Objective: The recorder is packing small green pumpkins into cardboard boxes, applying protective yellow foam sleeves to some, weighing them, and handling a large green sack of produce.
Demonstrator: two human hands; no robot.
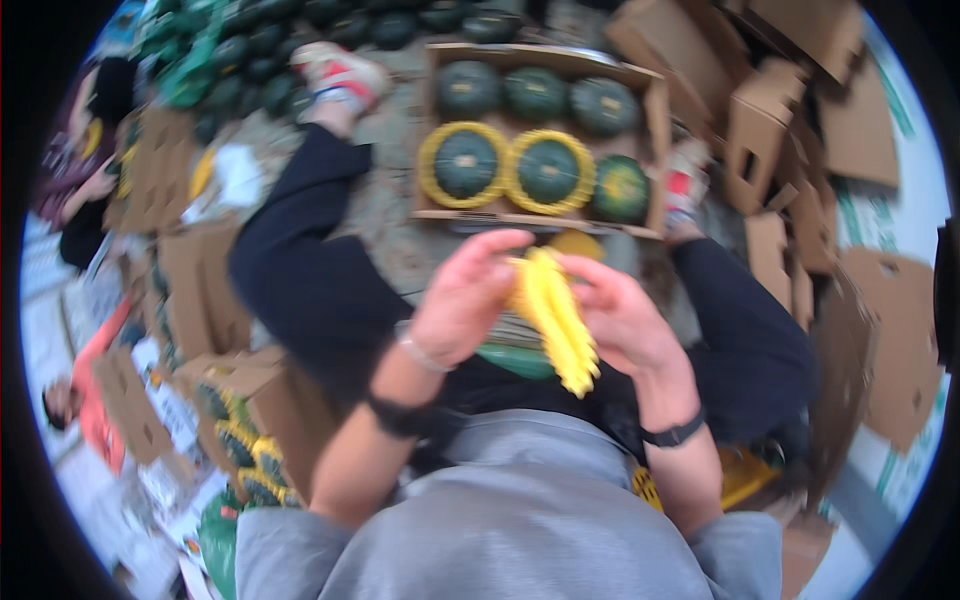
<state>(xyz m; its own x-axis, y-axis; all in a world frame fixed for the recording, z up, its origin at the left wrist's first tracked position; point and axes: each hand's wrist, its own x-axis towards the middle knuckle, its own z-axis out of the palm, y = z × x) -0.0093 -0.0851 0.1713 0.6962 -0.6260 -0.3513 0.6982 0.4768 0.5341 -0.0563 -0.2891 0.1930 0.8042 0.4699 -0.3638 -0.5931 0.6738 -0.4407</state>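
Observation:
A yellow foam net sleeve (558, 325), folded into a ruffled strip, is held up between my two hands above my lap. My left hand (468, 300) grips its upper left side, fingers bent toward it. On the other side my right hand (625, 318) pinches it with thumb and fingers. Just beyond stands an open cardboard box (540, 222) of dark green squashes. Its far row has three bare ones, such as the squash (535, 95). Nearer, two squashes sit in yellow nets (428, 165), beside a bare squash with an orange patch (621, 188).
Many loose squashes (390, 30) cover the ground at the far left. Folded cardboard boxes (765, 120) pile up at the right. At my left is a box (290, 405) of netted squashes. Two other people (95, 400) are along the left edge. Something yellow (745, 480) lies by my right elbow.

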